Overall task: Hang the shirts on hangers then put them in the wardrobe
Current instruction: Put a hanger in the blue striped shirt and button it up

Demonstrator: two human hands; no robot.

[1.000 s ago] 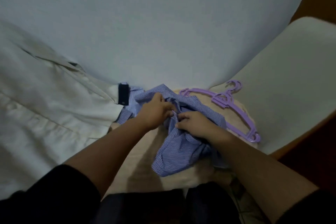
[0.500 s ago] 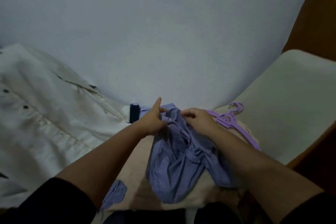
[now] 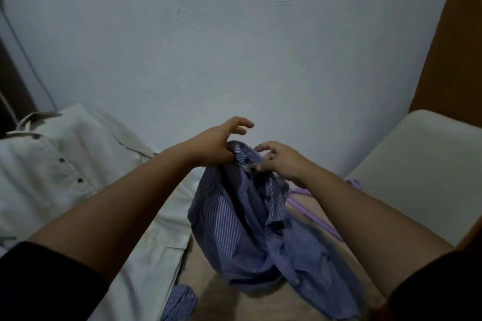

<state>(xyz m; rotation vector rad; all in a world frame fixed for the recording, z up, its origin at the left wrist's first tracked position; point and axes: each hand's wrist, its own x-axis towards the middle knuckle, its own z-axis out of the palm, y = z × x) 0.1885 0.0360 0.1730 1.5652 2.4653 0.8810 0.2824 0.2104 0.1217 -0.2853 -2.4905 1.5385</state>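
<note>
The left hand (image 3: 216, 144) is pinching the top edge of the striped blue shirt (image 3: 242, 221) between thumb and palm, with its other fingers splayed loose above the cloth. The right hand (image 3: 280, 161) is gripping the same bunched edge just beside it, fingers curled in. The shirt is hanging from both hands at the centre, its crumpled lower part sagging onto the beige bed (image 3: 208, 294) toward 6 o'clock. A purple hanger (image 3: 310, 207) is lying on the bed at about 3 o'clock of the shirt, partly hidden behind the right forearm and the cloth. A white shirt (image 3: 65, 172) with dark buttons is lying spread out toward 9 o'clock, its edge reaching under the left forearm. A pale pillow (image 3: 417, 164) is sitting toward 3 o'clock, and a pale blue wall (image 3: 234, 47) is filling 12 o'clock.
</note>
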